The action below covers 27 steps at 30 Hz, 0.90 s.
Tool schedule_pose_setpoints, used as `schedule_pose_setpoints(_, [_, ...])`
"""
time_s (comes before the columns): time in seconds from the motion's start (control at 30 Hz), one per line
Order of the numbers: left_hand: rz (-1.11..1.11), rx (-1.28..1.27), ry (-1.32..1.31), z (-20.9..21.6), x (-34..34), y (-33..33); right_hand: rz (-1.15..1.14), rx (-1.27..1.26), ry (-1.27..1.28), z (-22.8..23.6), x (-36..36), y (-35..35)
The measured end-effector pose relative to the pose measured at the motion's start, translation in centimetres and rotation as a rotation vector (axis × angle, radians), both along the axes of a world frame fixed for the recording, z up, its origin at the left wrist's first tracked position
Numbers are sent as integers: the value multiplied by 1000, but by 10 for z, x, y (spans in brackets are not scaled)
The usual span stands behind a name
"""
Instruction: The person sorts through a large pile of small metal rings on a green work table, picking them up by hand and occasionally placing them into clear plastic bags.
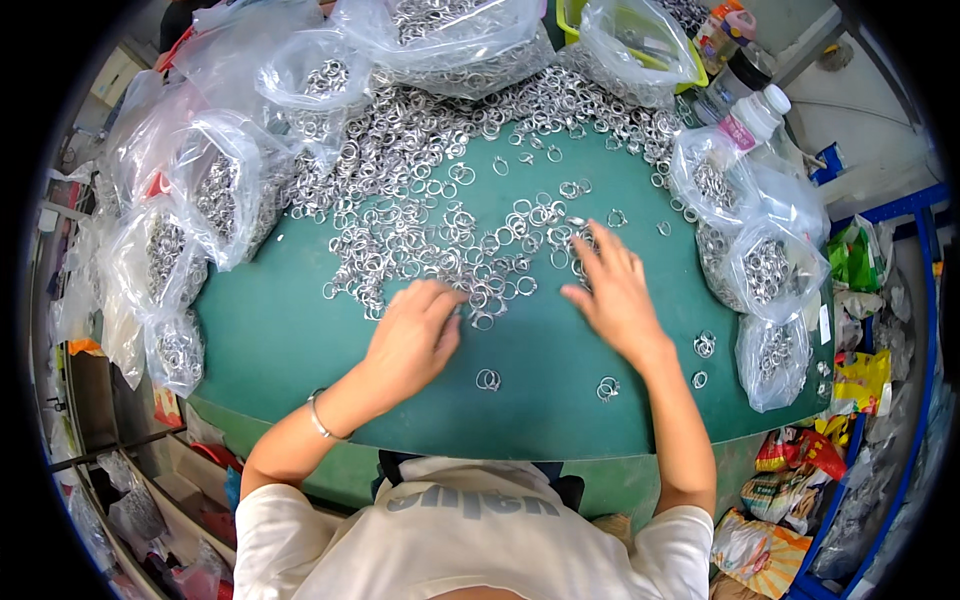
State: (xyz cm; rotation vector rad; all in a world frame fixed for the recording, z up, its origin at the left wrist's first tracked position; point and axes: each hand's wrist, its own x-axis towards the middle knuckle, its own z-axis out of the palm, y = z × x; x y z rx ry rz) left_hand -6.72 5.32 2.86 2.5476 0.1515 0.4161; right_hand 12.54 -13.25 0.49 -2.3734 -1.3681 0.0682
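A wide spread of silvery metal rings (400,240) covers the middle of the green table (540,415). My left hand (412,335) is at the near edge of this spread, its fingers loosely bent over the rings and its thumb apart from them. Nothing shows in its grasp, though its fingertips are partly hidden. On the right of the spread, my right hand (618,295) has its fingers apart, with the tips among the rings. Small groups of rings lie separately nearer to me, one pair (488,380) between my hands and another group (607,388) below my right hand.
Open clear plastic bags of rings line the left (225,200), the back (450,50) and the right (770,270). A heaped bank of rings runs along the back. A yellow-green basin (690,65) and a white-capped bottle (760,115) stand at the back right. Blue shelving (890,400) is beyond.
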Motion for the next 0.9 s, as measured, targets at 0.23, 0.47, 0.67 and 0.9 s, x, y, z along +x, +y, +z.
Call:
schedule_pose_setpoints(0.23, [470, -131, 27, 3, -91, 41, 79, 128, 231, 18, -4, -10])
schedule_pose_setpoints(0.47, [435, -229, 29, -1, -97, 45, -86, 60, 134, -12, 57, 55])
schedule_pose_setpoints(0.67, [560, -126, -142, 25, -114, 85, 84, -84, 34, 1, -2, 35])
schedule_pose_setpoints(0.9, [776, 76, -470, 43, -103, 197, 71, -158, 31, 5, -25, 27])
